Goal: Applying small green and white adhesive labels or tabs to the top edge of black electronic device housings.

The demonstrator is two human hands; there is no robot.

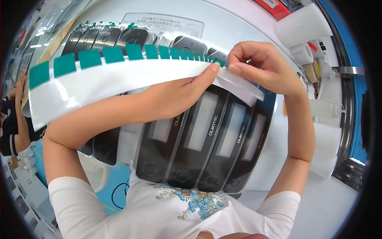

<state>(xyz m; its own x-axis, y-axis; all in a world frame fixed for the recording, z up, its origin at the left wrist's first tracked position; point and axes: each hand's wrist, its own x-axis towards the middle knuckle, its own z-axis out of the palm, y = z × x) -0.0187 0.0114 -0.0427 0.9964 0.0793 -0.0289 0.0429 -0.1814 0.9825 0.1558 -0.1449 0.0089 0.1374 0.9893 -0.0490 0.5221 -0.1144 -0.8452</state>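
My left hand (pixel 187 89) grips long white backing strip of green tabs (pixel 119 75) | right hand (pixel 258 65) pinches end tab | light, floppy; hold edges.

Left hand (pixel 179 93), right hand (pixel 258 65) raised, fingertips pinching.

A long white backing strip (pixel 119 85) edged with green tabs (pixel 89 58), held up, seemingly curved.
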